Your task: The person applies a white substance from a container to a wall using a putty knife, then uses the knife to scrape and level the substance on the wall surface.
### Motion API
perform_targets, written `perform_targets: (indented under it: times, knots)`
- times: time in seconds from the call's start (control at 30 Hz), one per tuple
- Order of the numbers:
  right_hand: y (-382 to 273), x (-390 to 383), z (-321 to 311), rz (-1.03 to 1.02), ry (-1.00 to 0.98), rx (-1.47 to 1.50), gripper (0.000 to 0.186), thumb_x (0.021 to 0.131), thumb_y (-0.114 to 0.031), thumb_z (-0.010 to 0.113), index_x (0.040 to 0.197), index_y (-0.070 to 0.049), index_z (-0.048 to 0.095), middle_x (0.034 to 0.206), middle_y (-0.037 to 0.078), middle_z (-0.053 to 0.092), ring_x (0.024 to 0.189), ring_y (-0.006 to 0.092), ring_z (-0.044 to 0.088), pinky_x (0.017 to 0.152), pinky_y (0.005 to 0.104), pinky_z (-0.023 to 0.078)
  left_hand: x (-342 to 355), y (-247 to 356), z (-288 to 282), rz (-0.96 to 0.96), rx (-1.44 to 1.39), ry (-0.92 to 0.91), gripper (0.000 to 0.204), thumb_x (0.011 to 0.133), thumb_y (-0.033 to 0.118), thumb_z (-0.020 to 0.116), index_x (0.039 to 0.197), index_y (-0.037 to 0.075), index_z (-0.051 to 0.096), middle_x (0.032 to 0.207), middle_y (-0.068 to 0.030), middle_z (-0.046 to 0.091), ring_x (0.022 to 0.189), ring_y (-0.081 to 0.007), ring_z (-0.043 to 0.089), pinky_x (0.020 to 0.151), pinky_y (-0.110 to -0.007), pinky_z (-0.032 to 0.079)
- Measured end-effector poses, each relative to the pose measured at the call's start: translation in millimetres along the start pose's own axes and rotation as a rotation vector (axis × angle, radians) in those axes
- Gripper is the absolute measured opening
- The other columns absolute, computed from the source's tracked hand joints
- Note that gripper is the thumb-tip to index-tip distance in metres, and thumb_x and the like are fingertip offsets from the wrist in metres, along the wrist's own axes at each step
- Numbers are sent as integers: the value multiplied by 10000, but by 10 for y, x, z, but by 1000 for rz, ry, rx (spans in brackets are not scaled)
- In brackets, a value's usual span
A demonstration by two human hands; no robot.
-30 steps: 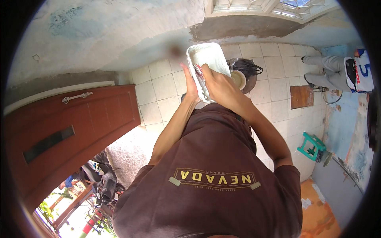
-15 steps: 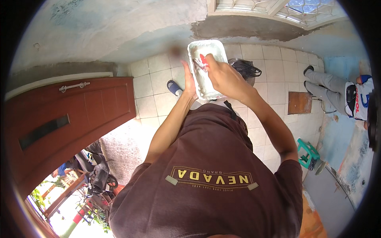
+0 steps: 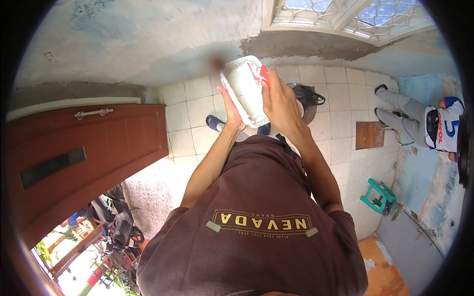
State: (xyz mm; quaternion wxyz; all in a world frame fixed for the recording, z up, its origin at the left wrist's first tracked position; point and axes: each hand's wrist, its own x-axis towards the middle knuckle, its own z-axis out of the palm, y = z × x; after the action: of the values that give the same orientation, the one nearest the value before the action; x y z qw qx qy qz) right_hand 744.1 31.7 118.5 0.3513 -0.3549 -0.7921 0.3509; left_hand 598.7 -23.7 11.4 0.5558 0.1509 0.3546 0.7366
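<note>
My left hand [image 3: 233,109] supports a white, rectangular tray [image 3: 243,103] from its left side and underneath. The fingertips show past the tray's left edge. White paste coats the inside of the tray, which is tilted. In my right hand [image 3: 282,104] is a red scraper [image 3: 256,74] smeared with white paste, its flat part over the tray's far right side. The fingers of that hand are closed round the scraper; part of its handle is hidden by them.
A brown door [image 3: 94,143] stands at left. Behind my right hand lies a black plastic bag [image 3: 308,94] on a round container. A person in grey trousers [image 3: 405,106] is at far right, near a green stool [image 3: 377,196]. The patched wall [image 3: 306,47] and barred window [image 3: 375,17] lie ahead.
The scraper has moved from the tray's left inner part to its far right side. My right hand has shifted right and its elbow has drawn in. The tray has tilted more.
</note>
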Motion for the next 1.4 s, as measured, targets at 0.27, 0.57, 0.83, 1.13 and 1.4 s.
perform_targets:
  times: [0.27, 0.57, 0.83, 1.13, 1.4]
  knots:
    - [21, 30, 417, 76, -7, -116, 134, 1036, -56, 559, 1131, 11, 491, 927, 320, 685, 863, 546, 673, 717, 589, 512, 13, 254, 34, 16, 78, -41, 1017, 981, 865, 228, 1679, 127, 270, 1667, -123, 406, 1512, -290, 435, 1246, -463, 382]
    - [-48, -155, 524, 157, 139, 117, 135, 1041, -93, 597, 1089, 9, 521, 822, 298, 662, 796, 527, 665, 662, 556, 495, -10, 318, -135, -12, 0, -120, 1036, 963, 886, 233, 1666, 127, 294, 1622, -131, 459, 1447, -301, 512, 1197, -469, 453]
    - [-236, -200, -63, -34, 103, -34, 118, 1022, -71, 628, 1000, -5, 533, 838, 255, 627, 772, 492, 634, 623, 509, 468, -193, 271, 25, -138, -182, -167, 1049, 963, 897, 220, 1664, 123, 309, 1617, -148, 469, 1437, -323, 527, 1180, -500, 478]
    - [96, -483, 3, -74, 116, -144, 94, 1020, -49, 610, 1007, 26, 554, 856, 258, 658, 769, 476, 661, 635, 501, 506, -296, -92, 202, -1, -72, -28, 1017, 991, 856, 204, 1674, 106, 273, 1644, -138, 434, 1467, -315, 490, 1226, -464, 419]
    - [244, -665, 248, 32, 257, -42, 135, 1010, -66, 626, 1082, 40, 585, 758, 275, 661, 700, 485, 677, 611, 496, 505, -283, -293, 226, 8, 16, -46, 1009, 988, 853, 209, 1680, 119, 245, 1641, -135, 430, 1474, -304, 476, 1226, -461, 409]
